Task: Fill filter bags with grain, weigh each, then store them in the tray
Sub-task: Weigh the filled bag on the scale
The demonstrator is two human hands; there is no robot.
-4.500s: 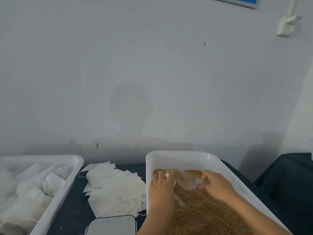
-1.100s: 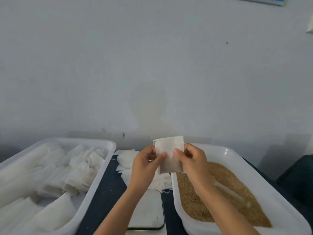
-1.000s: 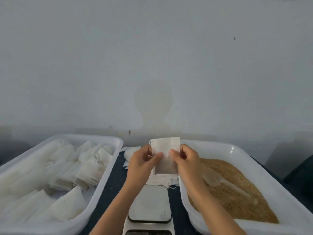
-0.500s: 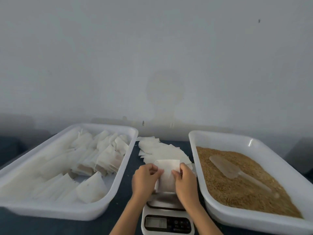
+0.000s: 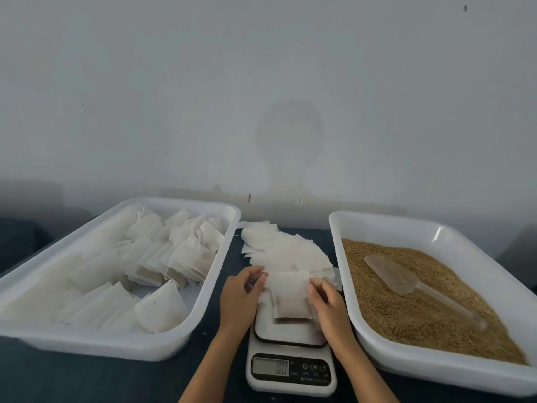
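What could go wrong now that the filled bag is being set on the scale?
Both hands, left and right, touch the filled bag on the scale, so their pressure could skew the weight. The bag's upper end reaches toward the empty bags, which might carry part of its weight. Whether its top is closed is unclear, so grain might spill.

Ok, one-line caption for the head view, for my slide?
Both hands set a filled filter bag on the scale, between the tray of bags and the grain tray.
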